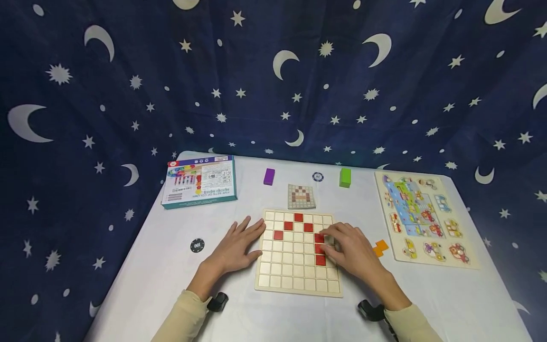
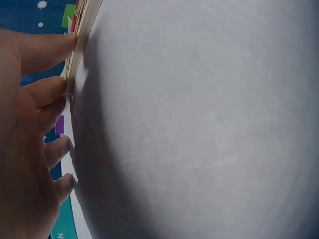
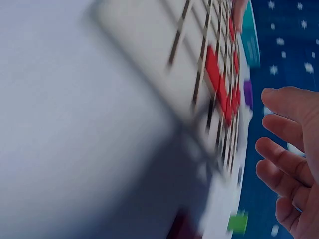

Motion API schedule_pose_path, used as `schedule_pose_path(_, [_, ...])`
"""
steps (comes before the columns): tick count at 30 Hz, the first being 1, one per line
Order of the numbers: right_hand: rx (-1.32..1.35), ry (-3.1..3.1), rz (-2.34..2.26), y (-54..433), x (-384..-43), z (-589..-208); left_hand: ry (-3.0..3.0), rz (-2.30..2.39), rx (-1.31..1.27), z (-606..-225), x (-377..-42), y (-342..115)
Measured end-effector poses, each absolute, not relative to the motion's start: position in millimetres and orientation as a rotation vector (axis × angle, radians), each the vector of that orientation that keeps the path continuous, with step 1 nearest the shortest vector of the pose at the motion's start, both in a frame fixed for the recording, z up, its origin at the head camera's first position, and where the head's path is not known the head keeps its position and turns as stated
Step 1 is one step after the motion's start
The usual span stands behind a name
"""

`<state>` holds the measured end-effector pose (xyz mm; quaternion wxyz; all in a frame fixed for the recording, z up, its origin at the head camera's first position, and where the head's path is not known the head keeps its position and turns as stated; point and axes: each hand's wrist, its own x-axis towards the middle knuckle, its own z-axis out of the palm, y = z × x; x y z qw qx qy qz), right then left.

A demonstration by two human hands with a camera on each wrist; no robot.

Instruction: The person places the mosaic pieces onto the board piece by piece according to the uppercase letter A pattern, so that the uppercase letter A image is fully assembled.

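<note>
A pale wooden grid board (image 1: 282, 270) lies on the table with several red square tiles (image 1: 320, 260) in its cells. They form a slanting peak at the top and a short column on the right. Beside the board's left edge is my left hand (image 1: 232, 251), fingers spread, thumb and index touching the edge. My right hand (image 1: 354, 249) is over the board's right side by the red column. In the right wrist view its fingers (image 3: 279, 127) are loosely bent and nothing shows between them. Behind the board lies a small pattern card (image 1: 301, 204) with a similar peak.
Orange pieces (image 1: 380, 247) lie right of my right hand, near a wooden picture puzzle (image 1: 384, 209). A purple block (image 1: 269, 176), a green block (image 1: 345, 177) and a chip (image 1: 317, 176) stand behind. A boxed set (image 1: 201, 183) and black chip (image 1: 197, 245) are left.
</note>
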<state>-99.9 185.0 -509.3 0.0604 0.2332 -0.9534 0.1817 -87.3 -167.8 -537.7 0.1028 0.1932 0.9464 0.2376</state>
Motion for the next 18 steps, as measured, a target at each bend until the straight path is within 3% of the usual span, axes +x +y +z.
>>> schedule_pose_path(8, [0.563, -2.869, 0.467, 246, -75, -520, 2.804, 0.704, 0.578, -540, -87, -169])
schedule_pose_path(18, [0.457, -2.911, 0.398, 268, -57, -534, 2.813, 0.699, 0.596, -541, -88, -167])
